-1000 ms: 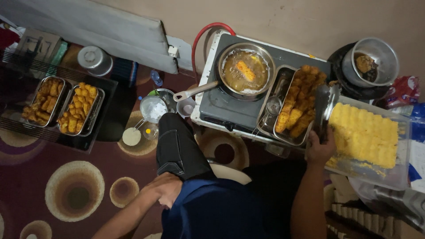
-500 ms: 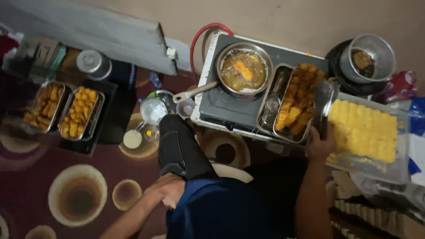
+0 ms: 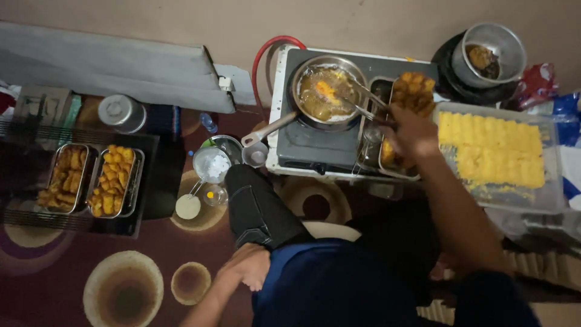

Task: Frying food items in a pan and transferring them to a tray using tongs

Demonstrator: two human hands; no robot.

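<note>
Tongs [image 3: 362, 100] reach from right hand [image 3: 410, 130] into frying pan [image 3: 328, 92].

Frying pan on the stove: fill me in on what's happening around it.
A person sits on the floor facing a small stove. Their right hand holds metal tongs reaching into the frying pan, where one piece sits in oil. The left hand rests on their knee. A tray of fried pieces lies beside the pan.
</note>
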